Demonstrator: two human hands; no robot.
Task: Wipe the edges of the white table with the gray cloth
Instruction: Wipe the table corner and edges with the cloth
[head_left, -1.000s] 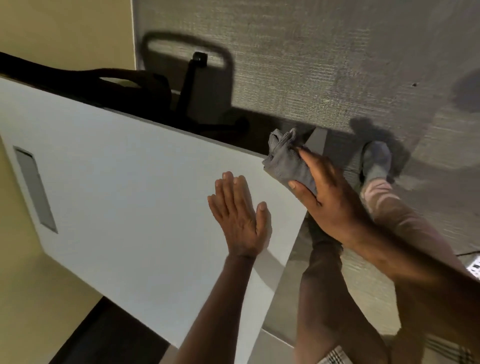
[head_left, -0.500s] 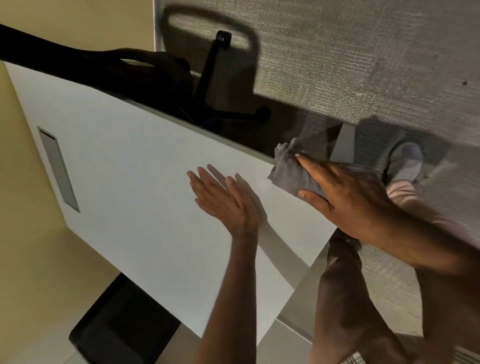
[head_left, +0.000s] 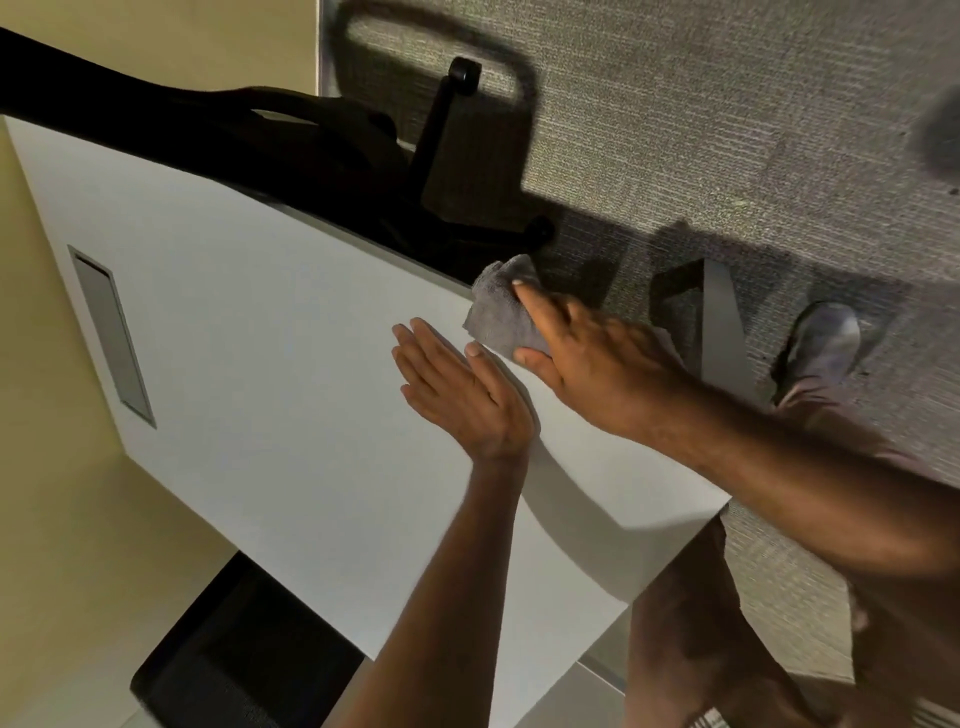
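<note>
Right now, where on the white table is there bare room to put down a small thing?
The white table is bare between the gray slot and the left hand, and along the near side under the left forearm. It is crowded at the far edge, where the right hand presses the gray cloth near the black chair.

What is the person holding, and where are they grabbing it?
The right hand holds the gray cloth, bunched, pressing it on the white table at its far edge. The left hand lies flat on the table, holding nothing.
</note>
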